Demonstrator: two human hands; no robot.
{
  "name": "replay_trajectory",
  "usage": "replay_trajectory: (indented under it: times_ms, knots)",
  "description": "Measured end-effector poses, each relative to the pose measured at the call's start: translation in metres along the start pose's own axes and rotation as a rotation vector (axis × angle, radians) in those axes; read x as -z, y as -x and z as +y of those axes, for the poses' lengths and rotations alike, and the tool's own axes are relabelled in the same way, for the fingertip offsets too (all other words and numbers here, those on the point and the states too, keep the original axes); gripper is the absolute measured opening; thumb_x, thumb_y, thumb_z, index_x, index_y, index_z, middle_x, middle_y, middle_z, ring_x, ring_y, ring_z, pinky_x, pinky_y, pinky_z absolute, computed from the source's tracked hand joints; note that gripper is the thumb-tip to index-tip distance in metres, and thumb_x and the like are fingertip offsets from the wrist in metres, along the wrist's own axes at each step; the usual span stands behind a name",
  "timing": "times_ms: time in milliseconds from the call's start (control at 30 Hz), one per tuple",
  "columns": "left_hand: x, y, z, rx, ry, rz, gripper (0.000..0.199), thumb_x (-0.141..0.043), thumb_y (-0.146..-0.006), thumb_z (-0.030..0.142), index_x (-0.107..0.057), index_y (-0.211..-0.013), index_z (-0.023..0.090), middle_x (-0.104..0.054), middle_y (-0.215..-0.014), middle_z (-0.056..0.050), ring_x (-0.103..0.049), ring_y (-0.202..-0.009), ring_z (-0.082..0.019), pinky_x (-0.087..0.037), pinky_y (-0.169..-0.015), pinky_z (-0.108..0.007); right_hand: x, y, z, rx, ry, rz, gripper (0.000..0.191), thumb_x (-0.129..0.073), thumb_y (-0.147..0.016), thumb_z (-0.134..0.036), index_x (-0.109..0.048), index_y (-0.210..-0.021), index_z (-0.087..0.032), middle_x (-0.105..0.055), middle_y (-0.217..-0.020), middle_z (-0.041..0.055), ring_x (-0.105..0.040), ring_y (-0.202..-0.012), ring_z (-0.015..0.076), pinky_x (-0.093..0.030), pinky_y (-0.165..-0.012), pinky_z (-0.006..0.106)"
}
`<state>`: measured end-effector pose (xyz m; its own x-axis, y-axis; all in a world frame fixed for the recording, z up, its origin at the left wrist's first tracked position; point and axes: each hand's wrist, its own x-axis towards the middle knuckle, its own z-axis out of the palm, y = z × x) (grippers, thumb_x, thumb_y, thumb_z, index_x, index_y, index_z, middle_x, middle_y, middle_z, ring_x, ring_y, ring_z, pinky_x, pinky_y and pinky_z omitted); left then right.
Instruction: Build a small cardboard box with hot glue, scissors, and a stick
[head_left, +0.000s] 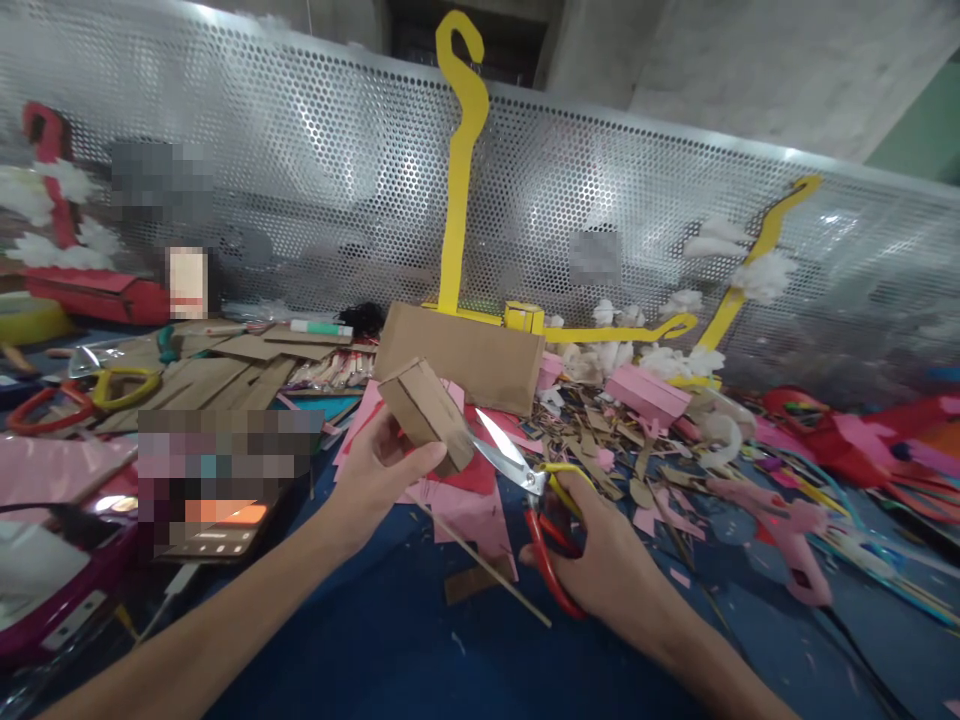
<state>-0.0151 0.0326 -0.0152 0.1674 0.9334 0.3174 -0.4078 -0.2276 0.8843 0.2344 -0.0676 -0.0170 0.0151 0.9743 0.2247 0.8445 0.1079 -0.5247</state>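
My left hand (382, 465) grips a small brown cardboard box (431, 415), tilted above the table. My right hand (589, 535) is closed on a pair of scissors (534, 485) with a yellow and a red handle loop. The blades stand apart, and the lower one reaches the box's right end; whether it touches cannot be made out. Beneath the hands lie pink paper scraps (472, 530) and a thin wooden stick (487, 565). Behind the box rests a larger brown cardboard piece (461, 350), and a tall yellow hook-topped strip (455, 200) rises behind it.
A pink glue gun (787, 530) with a black cord lies at right. Cardboard offcuts (634, 450) cover the table's middle right. At left are a phone (225, 525), another pair of scissors (124, 388) and flat cardboard sheets (202, 390). A perforated metal panel (322, 170) stands along the back.
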Motion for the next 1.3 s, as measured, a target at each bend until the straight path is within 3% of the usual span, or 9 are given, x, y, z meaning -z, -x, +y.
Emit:
replay_trajectory:
  times_ms: [33, 200, 767, 967, 1300]
  knots:
    - [0.0005, -0.0001, -0.0007, -0.001, 0.003, -0.003, 0.053, -0.088, -0.070, 0.026, -0.067, -0.119, 0.021, -0.075, -0.115, -0.009, -0.071, -0.104, -0.025, -0.057, -0.094, -0.038, 0.0001, 0.0002, -0.0005, -0.007, 0.006, 0.004, 0.050, -0.077, -0.078, -0.038, -0.052, -0.119, -0.024, -0.070, -0.104, 0.0057, -0.066, -0.089, 0.0258, -0.050, -0.075, 0.034]
    - [0.0040, 0.0005, -0.0034, -0.001, 0.024, -0.042, 0.044, -0.087, -0.070, 0.025, -0.068, -0.109, 0.021, -0.076, -0.106, -0.007, -0.072, -0.098, -0.025, -0.058, -0.085, -0.037, 0.0021, 0.0007, -0.0025, 0.031, 0.022, 0.030, 0.017, -0.063, -0.083, -0.024, -0.052, -0.096, -0.025, -0.066, -0.092, 0.0004, -0.064, -0.080, 0.0207, -0.047, -0.072, 0.031]
    - [-0.0016, 0.0032, 0.0034, -0.010, -0.011, -0.046, 0.036, -0.085, -0.070, 0.024, -0.069, -0.102, 0.021, -0.076, -0.099, -0.006, -0.071, -0.096, -0.025, -0.058, -0.088, -0.041, 0.0020, -0.0005, 0.0018, 0.058, 0.008, 0.042, 0.009, -0.067, -0.087, -0.026, -0.060, -0.093, -0.024, -0.070, -0.084, -0.0002, -0.063, -0.075, 0.0191, -0.045, -0.068, 0.028]
    - [-0.0018, 0.0049, 0.0044, -0.015, -0.077, -0.042, 0.032, -0.083, -0.073, 0.026, -0.068, -0.100, 0.021, -0.075, -0.103, -0.007, -0.071, -0.098, -0.026, -0.058, -0.090, -0.044, 0.0025, -0.0019, 0.0013, 0.051, 0.034, -0.003, 0.014, -0.065, -0.088, -0.026, -0.054, -0.080, -0.024, -0.064, -0.074, -0.0025, -0.056, -0.068, 0.0173, -0.040, -0.064, 0.028]
    - [-0.0029, 0.0040, 0.0061, -0.036, -0.077, -0.076, 0.031, -0.084, -0.074, 0.027, -0.067, -0.099, 0.021, -0.073, -0.099, -0.006, -0.070, -0.094, -0.024, -0.059, -0.087, -0.040, 0.0005, -0.0011, 0.0063, 0.025, 0.051, 0.003, 0.015, -0.064, -0.089, -0.028, -0.053, -0.079, -0.024, -0.061, -0.073, -0.0029, -0.054, -0.068, 0.0170, -0.038, -0.063, 0.027]
